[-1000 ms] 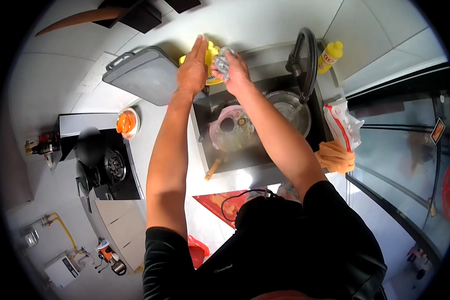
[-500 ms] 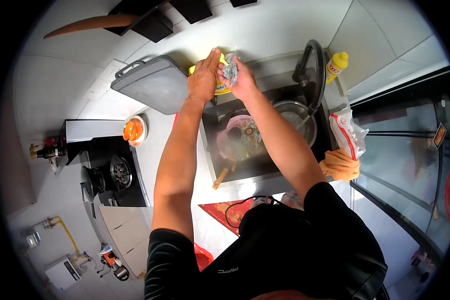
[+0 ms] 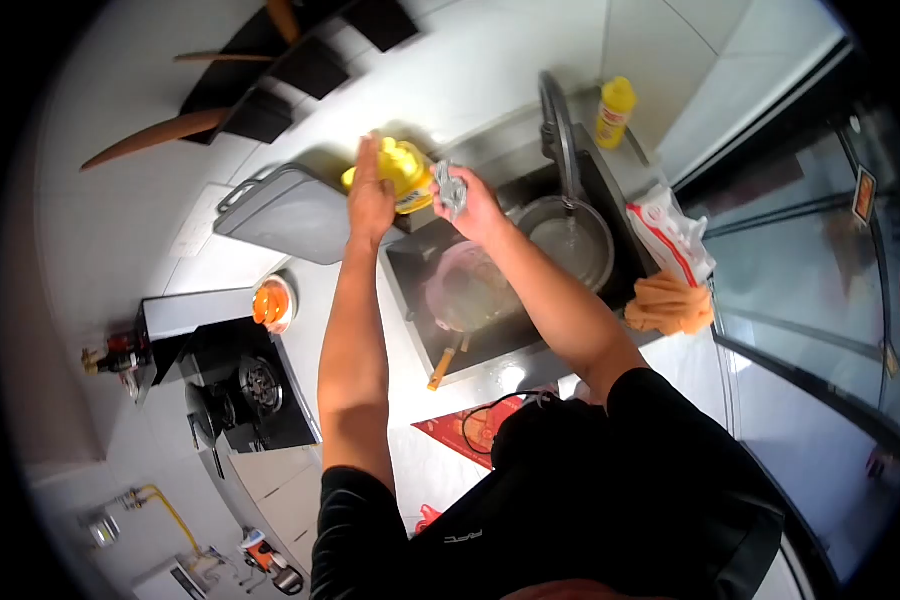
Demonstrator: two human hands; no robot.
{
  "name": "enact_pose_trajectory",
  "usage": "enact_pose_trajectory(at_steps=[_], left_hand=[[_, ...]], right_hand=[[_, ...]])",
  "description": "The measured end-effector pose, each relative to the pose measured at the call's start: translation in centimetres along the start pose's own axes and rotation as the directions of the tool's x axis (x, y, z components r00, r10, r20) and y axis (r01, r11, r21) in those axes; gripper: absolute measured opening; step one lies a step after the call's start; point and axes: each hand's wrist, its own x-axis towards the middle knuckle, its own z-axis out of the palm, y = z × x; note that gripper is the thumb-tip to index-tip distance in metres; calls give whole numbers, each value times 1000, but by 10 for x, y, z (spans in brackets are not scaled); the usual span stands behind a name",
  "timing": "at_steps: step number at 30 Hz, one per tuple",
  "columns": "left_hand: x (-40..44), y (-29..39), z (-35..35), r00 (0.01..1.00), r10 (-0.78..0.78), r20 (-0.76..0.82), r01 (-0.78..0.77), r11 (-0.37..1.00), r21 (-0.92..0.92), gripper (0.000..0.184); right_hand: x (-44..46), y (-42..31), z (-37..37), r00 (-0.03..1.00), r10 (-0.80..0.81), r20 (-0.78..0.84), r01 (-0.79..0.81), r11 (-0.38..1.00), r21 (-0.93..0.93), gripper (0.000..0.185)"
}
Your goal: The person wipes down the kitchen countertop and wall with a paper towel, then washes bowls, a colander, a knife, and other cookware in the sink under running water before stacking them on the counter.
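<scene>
My left hand (image 3: 371, 200), fingers stretched out, is beside a yellow bottle (image 3: 400, 175) behind the sink's left corner; I cannot make out whether it touches the bottle. In my right hand (image 3: 476, 205) is a crumpled silvery scrubber (image 3: 451, 190), held to the right of the bottle. Below the hands, in the sink (image 3: 425, 340), lies a pink basin (image 3: 450, 290), partly behind my right forearm. A round metal pan (image 3: 580, 245) sits under the black faucet (image 3: 560, 130).
A grey board (image 3: 290, 215) leans left of the yellow bottle. A wooden handle (image 3: 440, 370) crosses the sink's front edge. On the right are another yellow bottle (image 3: 616, 112), a white packet (image 3: 670, 235) and an orange cloth (image 3: 670, 303). The stove (image 3: 260, 385) is at left.
The camera view has turned and shifted. My hands have moved apart, showing more of the yellow bottle between them. The scrubber is still in my right hand.
</scene>
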Motion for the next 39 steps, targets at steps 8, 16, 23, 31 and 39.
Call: enact_pose_trajectory(at_steps=[8, 16, 23, 31, 39], left_hand=[[-189, 32, 252, 420, -517, 745, 737, -284, -613, 66], [-188, 84, 355, 422, -345, 839, 712, -447, -542, 58], [-119, 113, 310, 317, -541, 779, 690, -432, -581, 61], [-156, 123, 350, 408, -449, 795, 751, -331, -572, 73], [-179, 145, 354, 434, -515, 739, 707, -314, -634, 82]], right_hand=[[-151, -16, -140, 918, -360, -165, 93, 601, -794, 37], [-142, -56, -214, 890, -456, 3, 128, 246, -961, 54], [-139, -49, -194, 943, -134, -305, -116, 726, -678, 59], [-118, -91, -240, 854, -303, -422, -163, 615, -772, 57], [-109, -92, -216, 902, -190, -387, -81, 808, -584, 53]])
